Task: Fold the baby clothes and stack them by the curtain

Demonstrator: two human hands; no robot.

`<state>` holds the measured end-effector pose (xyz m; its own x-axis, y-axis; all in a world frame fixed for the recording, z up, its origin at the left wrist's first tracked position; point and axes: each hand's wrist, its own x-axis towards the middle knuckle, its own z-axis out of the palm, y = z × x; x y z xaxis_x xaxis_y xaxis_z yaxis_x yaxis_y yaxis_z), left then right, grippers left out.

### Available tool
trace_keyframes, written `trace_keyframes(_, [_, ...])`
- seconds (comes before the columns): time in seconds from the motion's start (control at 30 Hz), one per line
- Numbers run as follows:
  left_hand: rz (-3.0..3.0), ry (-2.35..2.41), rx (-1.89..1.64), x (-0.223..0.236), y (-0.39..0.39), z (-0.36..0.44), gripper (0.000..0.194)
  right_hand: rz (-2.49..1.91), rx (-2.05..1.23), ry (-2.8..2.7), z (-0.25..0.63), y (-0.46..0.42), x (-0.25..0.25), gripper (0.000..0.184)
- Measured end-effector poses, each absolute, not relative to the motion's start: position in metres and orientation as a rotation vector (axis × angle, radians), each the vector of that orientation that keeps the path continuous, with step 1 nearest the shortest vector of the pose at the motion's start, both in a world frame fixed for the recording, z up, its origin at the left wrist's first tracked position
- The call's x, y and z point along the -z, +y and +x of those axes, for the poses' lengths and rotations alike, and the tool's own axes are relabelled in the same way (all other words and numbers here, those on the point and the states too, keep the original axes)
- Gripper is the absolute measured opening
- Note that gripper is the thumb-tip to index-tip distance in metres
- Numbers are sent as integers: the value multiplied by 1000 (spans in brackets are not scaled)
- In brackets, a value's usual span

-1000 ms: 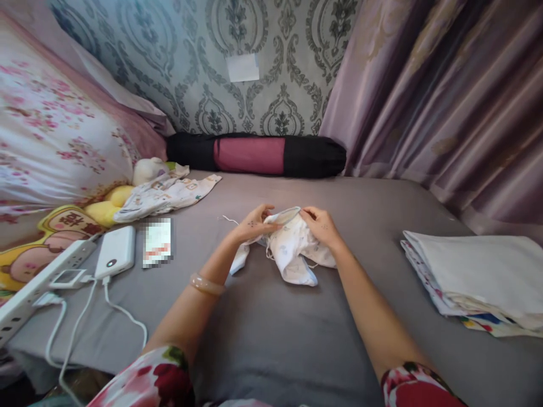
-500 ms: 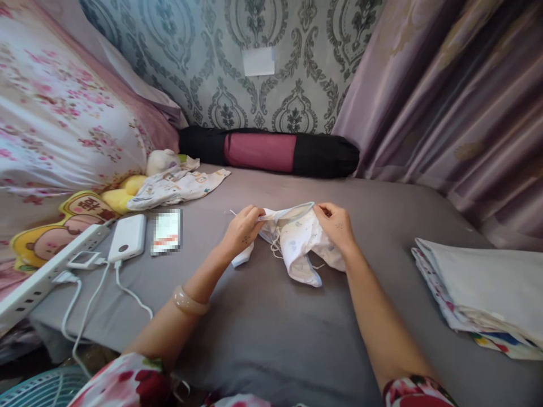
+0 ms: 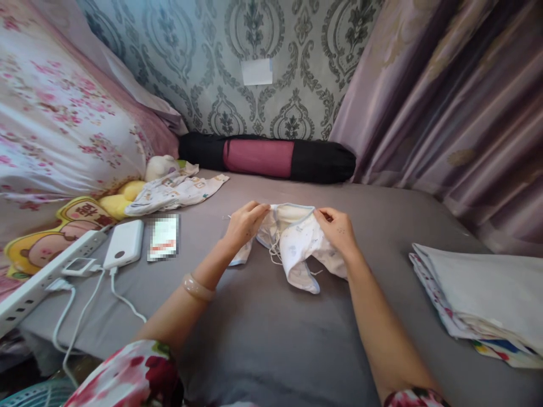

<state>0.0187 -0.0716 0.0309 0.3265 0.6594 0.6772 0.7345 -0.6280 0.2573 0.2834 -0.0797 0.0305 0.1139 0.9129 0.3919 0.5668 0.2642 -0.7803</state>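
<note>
- Centrally, a white, blue-trimmed baby shirt (image 3: 297, 251) spreads over a gray bedsheet (image 3: 271, 339), its long axis running left to right, a loose flap (image 3: 302, 278) pointing toward the person.
- Fingers of the left hand (image 3: 246, 223) and right hand (image 3: 338, 230) pinch its far edge (image 3: 292, 205).

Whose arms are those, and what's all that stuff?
No robot here, just a person! A camera on their head looks forward and down, so you see nearly what they see. Their bare left hand and right hand pinch the top edge of a small white garment with pale blue edging. Beneath is a grey sheet. On the left lie a white power strip, a white box and a printed cloth. A folded cloth stack is on the right, and a long black-and-pink roll lies at the back.
</note>
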Motion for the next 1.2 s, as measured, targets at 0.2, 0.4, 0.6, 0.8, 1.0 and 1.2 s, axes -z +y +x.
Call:
trace_keyframes(0.2, [-2339, -1485, 1567, -44, -70, 23, 18, -1335, -458, -1631, 280, -89, -45, 29])
trace_keyframes(0.4, [-2101, -1608, 1618, -60, -75, 16, 14, -1246, -395, -1708, 269, -103, -77, 26])
trace_keyframes(0.6, [-2083, -1549, 1658, -94, -86, 8, 17, -1168, -256, -1830, 266, -110, -119, 23])
trace_keyframes(0.8, [-2549, -1440, 1467, -157, -84, -10, 15, -1238, -148, -1983, 282, -106, -155, 24])
trace_keyframes(1.0, [-2981, -1336, 1275, -188, -70, -20, 23, -1238, -162, -2088, 302, -89, -168, 31])
trace_keyframes(1.2, [-2856, -1476, 1632, -185, -48, -10, 26, -1264, -80, -1980, 300, -75, -175, 46])
